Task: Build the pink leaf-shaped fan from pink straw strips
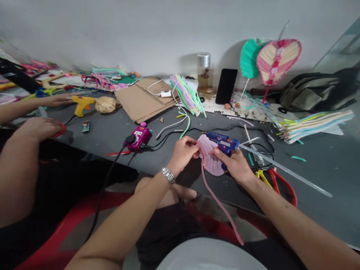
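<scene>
Head view, right hand: your right hand [237, 165] was wrapped around the blue glue gun [224, 143], its nozzle pointing left.
Left hand: your left hand [182, 153] was pinching the left edge of the pink pleated piece [216, 164] between its fingertips.
Workpiece: found between your two hands at the table's near edge, partly beneath the gun.
Pink strip: the pink strip [213, 189] ran down from the piece past the table edge.
Glue stick: a long clear glue stick [289, 172] projected from the gun's rear.
Right side: scissors [275, 180] lay beside your right wrist.
Left side: a purple power socket [139, 138] sat on the grey table [165, 155].
Rear: a phone [226, 86] stood upright near a bottle [204, 73].
</scene>
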Demonstrator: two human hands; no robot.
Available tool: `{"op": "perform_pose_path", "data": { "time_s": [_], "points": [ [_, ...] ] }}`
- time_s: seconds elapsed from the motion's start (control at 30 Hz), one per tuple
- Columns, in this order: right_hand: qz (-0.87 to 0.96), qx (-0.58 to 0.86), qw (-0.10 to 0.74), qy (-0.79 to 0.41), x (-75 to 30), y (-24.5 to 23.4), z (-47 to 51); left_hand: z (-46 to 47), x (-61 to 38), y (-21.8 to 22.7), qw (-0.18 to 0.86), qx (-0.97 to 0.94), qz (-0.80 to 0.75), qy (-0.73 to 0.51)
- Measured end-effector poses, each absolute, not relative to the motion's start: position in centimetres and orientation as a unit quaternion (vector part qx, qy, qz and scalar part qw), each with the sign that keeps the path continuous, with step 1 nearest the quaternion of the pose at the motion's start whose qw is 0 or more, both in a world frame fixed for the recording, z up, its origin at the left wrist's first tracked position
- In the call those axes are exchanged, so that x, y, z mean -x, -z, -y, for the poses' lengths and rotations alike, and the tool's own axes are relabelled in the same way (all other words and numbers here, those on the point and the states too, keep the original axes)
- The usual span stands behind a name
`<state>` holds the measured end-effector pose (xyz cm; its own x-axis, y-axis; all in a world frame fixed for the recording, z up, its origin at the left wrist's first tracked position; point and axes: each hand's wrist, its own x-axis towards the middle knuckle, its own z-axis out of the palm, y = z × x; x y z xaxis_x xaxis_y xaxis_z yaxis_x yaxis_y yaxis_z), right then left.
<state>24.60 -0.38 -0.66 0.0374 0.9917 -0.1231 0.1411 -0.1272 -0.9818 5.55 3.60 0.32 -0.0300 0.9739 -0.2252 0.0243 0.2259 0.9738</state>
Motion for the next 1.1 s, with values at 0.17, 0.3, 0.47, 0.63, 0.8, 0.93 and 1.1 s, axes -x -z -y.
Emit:
{"op": "perform_pose_path", "data": {
  "time_s": [0.17, 0.3, 0.47, 0.63, 0.8, 0.93, 1.1],
  "points": [
    [0.495, 0.566, 0.444, -0.488, -24.5, 1.1, 0.3, -3.4, -5.9, 0.0, 0.507, -0.450, -0.577, -0.455],
    [0.493, 0.548, 0.462, -0.493, -24.3, 0.9, 0.3, -3.1, -6.3, 0.7, 0.431, -0.489, -0.587, -0.481],
    [0.502, 0.560, 0.455, -0.477, -24.4, 1.1, 0.2, -3.0, -6.5, 1.6, 0.310, -0.578, -0.581, -0.481],
    [0.505, 0.557, 0.452, -0.479, -24.4, 1.2, 0.2, -2.5, -6.4, 1.7, 0.257, -0.631, -0.569, -0.460],
    [0.497, 0.537, 0.467, -0.496, -24.1, 0.8, 0.2, -2.5, -6.4, 1.5, 0.255, -0.623, -0.565, -0.477],
    [0.506, 0.531, 0.472, -0.489, -24.1, 0.8, 0.1, -3.2, -6.6, 1.4, 0.366, -0.528, -0.581, -0.499],
    [0.506, 0.534, 0.464, -0.493, -24.0, 1.1, 0.0, -3.1, -6.5, 1.0, 0.460, -0.460, -0.569, -0.503]
  ]
}}
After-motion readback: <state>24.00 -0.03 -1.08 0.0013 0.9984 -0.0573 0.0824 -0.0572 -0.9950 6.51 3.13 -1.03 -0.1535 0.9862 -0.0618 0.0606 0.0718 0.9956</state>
